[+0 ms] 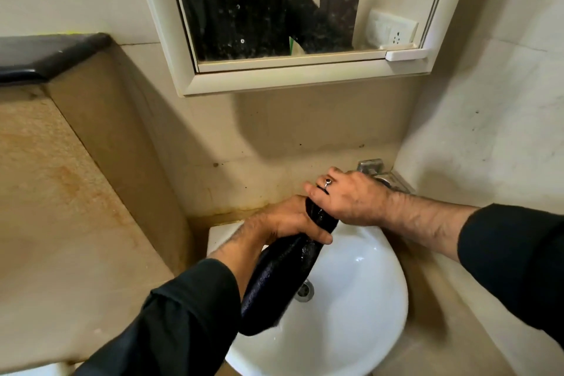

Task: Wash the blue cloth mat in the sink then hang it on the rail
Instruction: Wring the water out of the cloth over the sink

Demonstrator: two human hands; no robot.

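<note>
The wet dark blue cloth mat [276,284] is rolled into a long bundle and hangs over the white sink [366,299], its lower end dipping into the bowl near the drain [306,289]. My left hand [290,223] grips the roll near its upper part. My right hand [351,198], wearing a ring, grips the top end of the roll just above the left hand. Both hands are close together above the sink's back rim. No rail is in view.
A metal tap [370,166] stands behind my right hand at the sink's back right corner. A mirror cabinet [305,76] hangs on the wall above. A tiled ledge [61,192] lies to the left, a wall to the right.
</note>
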